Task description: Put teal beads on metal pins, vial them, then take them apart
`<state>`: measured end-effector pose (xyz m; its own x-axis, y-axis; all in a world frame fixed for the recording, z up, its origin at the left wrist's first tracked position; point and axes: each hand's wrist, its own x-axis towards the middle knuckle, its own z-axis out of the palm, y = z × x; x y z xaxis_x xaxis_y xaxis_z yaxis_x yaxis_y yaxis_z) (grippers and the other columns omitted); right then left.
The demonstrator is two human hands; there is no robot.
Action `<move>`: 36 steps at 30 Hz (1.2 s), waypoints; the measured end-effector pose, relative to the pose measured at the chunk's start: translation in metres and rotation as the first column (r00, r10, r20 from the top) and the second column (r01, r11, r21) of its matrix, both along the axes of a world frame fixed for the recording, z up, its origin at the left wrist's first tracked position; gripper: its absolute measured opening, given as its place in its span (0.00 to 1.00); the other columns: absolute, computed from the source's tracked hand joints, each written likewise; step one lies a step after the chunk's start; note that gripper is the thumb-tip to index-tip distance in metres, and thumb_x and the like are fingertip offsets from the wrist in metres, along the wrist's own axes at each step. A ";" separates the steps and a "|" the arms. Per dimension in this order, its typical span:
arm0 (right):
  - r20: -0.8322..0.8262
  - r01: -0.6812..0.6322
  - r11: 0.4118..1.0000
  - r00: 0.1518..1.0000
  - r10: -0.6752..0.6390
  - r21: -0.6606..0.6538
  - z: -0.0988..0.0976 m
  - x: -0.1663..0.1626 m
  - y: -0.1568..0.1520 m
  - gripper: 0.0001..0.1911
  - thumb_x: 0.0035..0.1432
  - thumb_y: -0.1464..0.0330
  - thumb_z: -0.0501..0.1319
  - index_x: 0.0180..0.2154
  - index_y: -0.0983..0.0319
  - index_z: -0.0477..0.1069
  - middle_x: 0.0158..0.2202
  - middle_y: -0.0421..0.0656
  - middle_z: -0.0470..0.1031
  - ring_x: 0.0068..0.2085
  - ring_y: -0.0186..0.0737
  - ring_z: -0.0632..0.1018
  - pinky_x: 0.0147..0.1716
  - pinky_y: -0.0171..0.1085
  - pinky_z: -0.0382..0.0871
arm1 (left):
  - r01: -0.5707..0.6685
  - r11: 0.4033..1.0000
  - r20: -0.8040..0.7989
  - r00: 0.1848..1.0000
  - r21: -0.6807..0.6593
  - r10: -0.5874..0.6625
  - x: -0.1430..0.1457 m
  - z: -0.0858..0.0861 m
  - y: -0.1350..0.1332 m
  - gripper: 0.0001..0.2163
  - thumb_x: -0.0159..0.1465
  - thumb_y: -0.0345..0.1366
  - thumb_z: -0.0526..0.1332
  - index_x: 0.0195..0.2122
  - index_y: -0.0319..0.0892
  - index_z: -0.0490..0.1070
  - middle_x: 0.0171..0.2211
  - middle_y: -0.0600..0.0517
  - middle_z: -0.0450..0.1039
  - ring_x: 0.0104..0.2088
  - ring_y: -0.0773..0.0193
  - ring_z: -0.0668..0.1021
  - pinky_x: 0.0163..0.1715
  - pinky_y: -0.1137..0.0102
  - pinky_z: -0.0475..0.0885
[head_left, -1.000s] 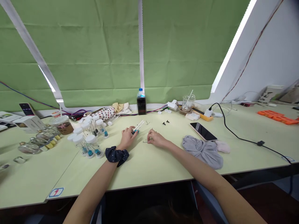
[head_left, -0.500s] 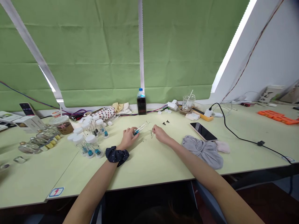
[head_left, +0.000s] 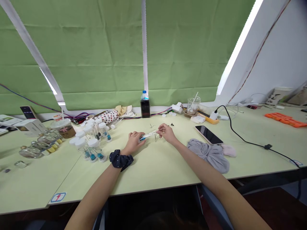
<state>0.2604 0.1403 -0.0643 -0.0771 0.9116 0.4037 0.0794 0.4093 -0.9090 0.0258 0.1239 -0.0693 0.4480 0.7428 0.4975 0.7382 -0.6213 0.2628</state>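
My left hand (head_left: 134, 142), a dark dotted scrunchie (head_left: 121, 159) on its wrist, is wrapped round a slim clear tube (head_left: 149, 135) with something blue at its near end. The tube points right, toward my right hand (head_left: 168, 134). Those right fingers are pinched at the tube's far end; what they hold, if anything, is too small to make out. Below them a bent thin wire (head_left: 156, 138) lies on the table, with another thin wire piece (head_left: 151, 126) further back. A small black part (head_left: 172, 124) sits behind my right hand.
Several white-capped clear tubes (head_left: 94, 142) with blue contents stand at left, beside glass bottles (head_left: 30, 151). A water bottle (head_left: 145, 105) stands at the back. To the right are a phone (head_left: 208, 135), grey cloth (head_left: 208, 156), black cable (head_left: 249, 141) and plastic cup (head_left: 193, 104).
My left hand has turned the tube lower and further right. My right fingers have lifted and moved to the tube's far end, and the hand now covers one of the black parts.
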 end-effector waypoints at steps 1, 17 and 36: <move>-0.033 -0.001 1.000 0.999 0.000 -0.018 0.000 0.000 0.000 0.20 0.39 0.59 0.68 0.31 0.61 0.64 0.23 0.37 0.70 0.20 0.32 0.71 0.18 0.33 0.68 | 0.005 1.000 -0.004 1.000 -0.002 -0.005 0.001 0.000 -0.001 0.14 0.61 0.42 0.56 0.47 0.47 0.66 0.39 0.49 0.73 0.43 0.56 0.70 0.46 0.59 0.58; -0.067 -0.073 0.996 0.995 0.069 -0.055 -0.003 -0.006 -0.001 0.14 0.48 0.59 0.64 0.32 0.64 0.74 0.26 0.44 0.76 0.22 0.32 0.71 0.20 0.32 0.67 | 0.024 1.000 -0.006 1.000 0.019 -0.024 0.002 0.000 -0.002 0.14 0.62 0.43 0.55 0.48 0.47 0.65 0.39 0.50 0.73 0.42 0.57 0.70 0.47 0.60 0.57; 0.761 0.604 0.793 0.479 -0.438 0.076 -0.018 0.036 0.108 0.18 0.54 0.68 0.57 0.49 0.59 0.68 0.45 0.50 0.71 0.51 0.51 0.66 0.46 0.46 0.61 | -0.119 0.991 0.212 0.969 -0.057 0.128 0.000 -0.010 0.003 0.12 0.63 0.42 0.55 0.46 0.46 0.65 0.38 0.51 0.72 0.42 0.59 0.70 0.46 0.61 0.57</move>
<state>0.2966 0.2480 -0.0825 0.2565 0.9278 0.2709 0.8642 -0.0947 -0.4941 0.0253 0.1269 -0.0788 0.2375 0.8090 0.5377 0.7318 -0.5131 0.4486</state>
